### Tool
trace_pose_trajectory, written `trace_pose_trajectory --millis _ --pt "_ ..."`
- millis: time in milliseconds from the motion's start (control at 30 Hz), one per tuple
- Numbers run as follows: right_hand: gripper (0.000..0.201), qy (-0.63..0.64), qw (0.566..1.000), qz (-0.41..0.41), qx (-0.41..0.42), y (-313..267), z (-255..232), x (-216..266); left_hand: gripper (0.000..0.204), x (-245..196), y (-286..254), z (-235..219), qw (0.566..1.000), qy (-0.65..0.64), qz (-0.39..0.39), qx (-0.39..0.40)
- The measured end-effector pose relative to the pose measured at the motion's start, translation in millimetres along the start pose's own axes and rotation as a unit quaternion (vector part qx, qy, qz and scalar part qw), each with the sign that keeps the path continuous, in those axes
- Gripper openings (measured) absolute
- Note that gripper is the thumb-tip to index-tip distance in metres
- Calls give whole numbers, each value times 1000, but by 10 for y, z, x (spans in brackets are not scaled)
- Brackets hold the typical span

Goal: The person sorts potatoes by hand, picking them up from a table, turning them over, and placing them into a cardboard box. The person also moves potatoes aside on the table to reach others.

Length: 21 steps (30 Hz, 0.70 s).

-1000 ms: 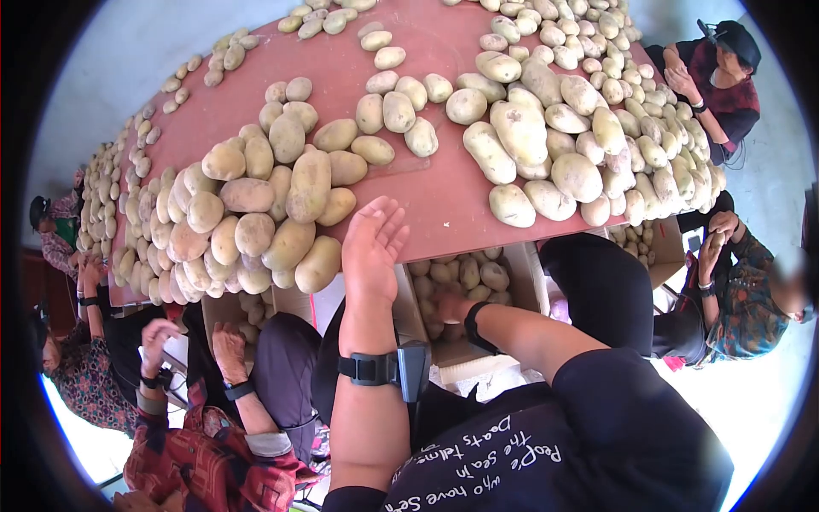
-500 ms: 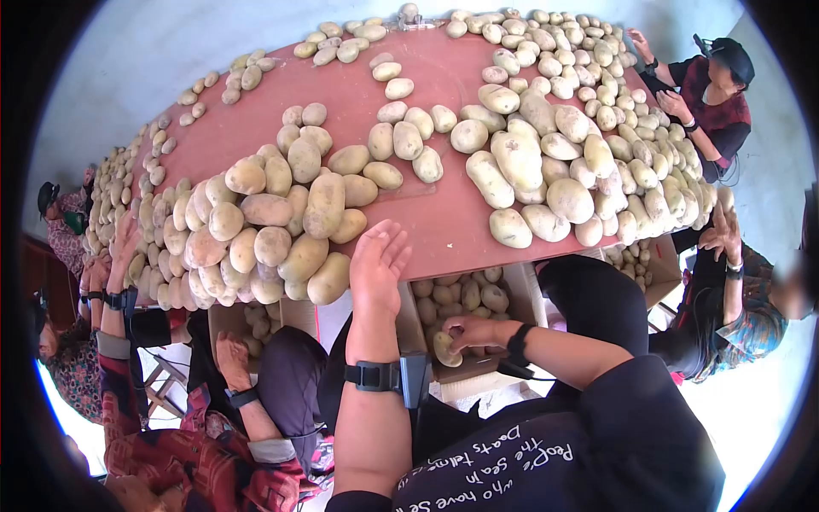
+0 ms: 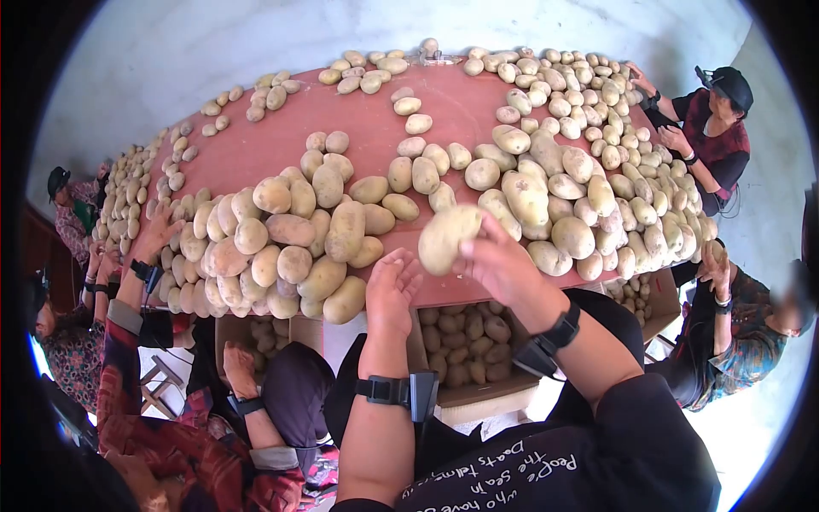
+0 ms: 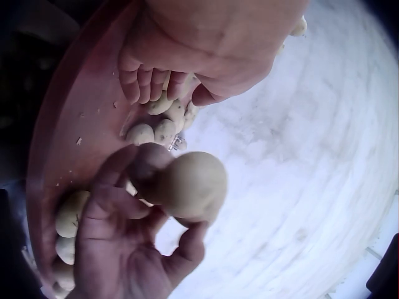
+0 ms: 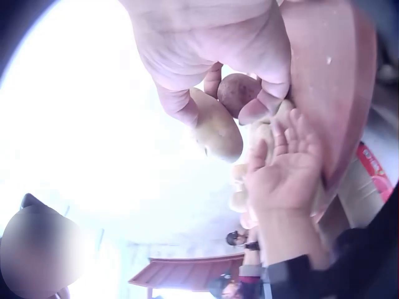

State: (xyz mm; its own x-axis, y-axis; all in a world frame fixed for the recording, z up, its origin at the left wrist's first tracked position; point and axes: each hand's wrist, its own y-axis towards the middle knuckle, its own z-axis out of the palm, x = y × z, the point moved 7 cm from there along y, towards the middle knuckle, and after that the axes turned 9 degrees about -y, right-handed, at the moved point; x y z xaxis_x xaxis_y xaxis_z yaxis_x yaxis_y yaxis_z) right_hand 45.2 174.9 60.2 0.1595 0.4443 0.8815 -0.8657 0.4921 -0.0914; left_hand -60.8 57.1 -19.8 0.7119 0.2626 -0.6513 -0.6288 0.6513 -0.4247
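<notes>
The right hand [image 3: 505,266] is gripping a big potato [image 3: 448,241] and a small brown potato [image 5: 239,93] over the red table [image 3: 281,111]. The left hand [image 3: 392,294] is hanging open near them, by more potatoes [image 3: 324,277].

Left hand [image 3: 392,294] open, right hand [image 3: 505,266] curled

The right hand [image 5: 212,43] grips a long pale potato [image 5: 217,128] and a smaller, darker potato [image 5: 239,94] (the two sit side by side in its fingers). Below it, the left hand [image 5: 287,177] shows its palm, fingers parted and slightly bent. Beside that hand lie more potatoes [image 5: 240,200] (pale and washed out), near the red table [image 5: 330,75].
</notes>
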Motion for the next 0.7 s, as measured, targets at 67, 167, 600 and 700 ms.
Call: trace_pose_trajectory --millis 67,167,600,700 --pt "42 1 997 -16 -78 287 -158 49 34 -3 -4 7 1000 -1 1 -3" --pt "41 -38 987 -23 -158 669 -405 72 39 -16 -19 35 1000 9 9 12" --pt "30 -583 744 -257 -200 879 47 125 41 -27 -14 -13 1000 13 9 12" --pt "30 -695 648 -273 -153 971 183 53 45 -44 -11 -16 1000 5 14 10"
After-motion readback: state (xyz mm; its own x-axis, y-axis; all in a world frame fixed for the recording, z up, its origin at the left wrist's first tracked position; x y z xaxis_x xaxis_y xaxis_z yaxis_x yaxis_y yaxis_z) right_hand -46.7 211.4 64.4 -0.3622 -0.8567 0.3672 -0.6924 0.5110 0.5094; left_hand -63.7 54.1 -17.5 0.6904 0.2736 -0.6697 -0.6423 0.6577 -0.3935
